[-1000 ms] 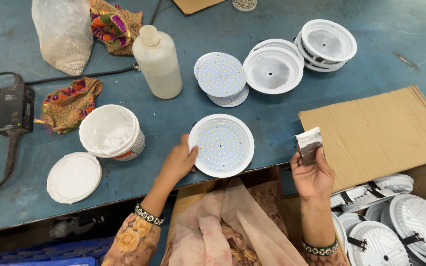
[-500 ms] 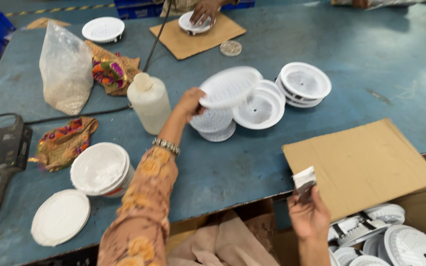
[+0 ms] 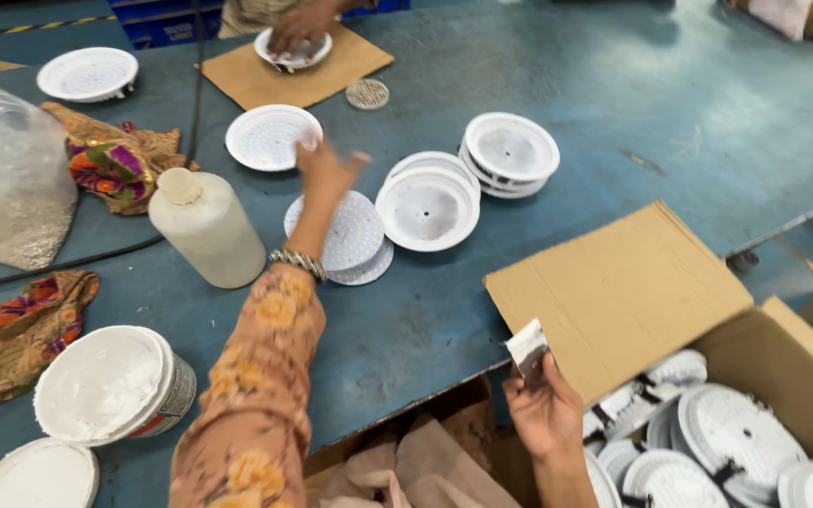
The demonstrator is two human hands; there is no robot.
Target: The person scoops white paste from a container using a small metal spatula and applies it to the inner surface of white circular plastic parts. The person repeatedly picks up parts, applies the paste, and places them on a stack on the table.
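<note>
Reaching across the blue surface (image 3: 613,122), the left hand (image 3: 326,169) (fingers spread) touches a white round plate (image 3: 270,137) lying flat to its left; the right hand (image 3: 546,409) pinches a small packet (image 3: 527,348) near the box (image 3: 783,357).

One head-worn view looks steeply down, facing 12 o'clock across the worktop (image 3: 613,122), near the box (image 3: 613,292) at 4 o'clock.
</note>
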